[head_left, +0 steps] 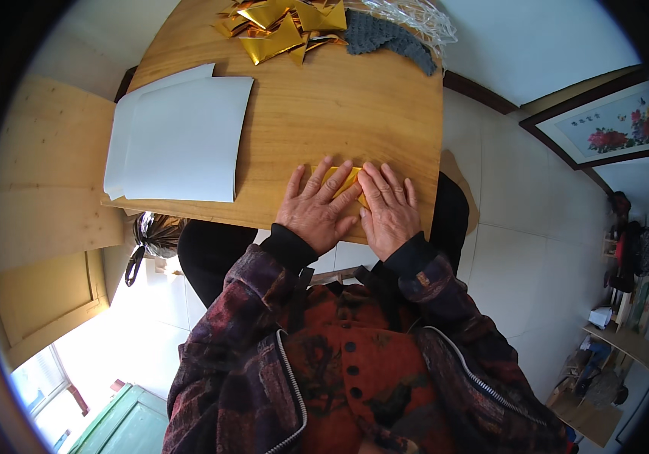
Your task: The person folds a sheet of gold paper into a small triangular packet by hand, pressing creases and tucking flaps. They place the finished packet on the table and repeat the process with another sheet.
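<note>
Left hand (315, 208): flat, fingers spread over gold foil paper (350, 178)
Right hand (390, 208): flat, same foil
Folded foil pieces (273, 44): hands' 11 o'clock
White sheets (184, 140): 10 o'clock

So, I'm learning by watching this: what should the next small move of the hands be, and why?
Probably a light outward press to smooth the gold piece against the wooden table: the left hand and right hand both lie flat over it, close together. The hands cover most of it, so that is only a judgement.
</note>
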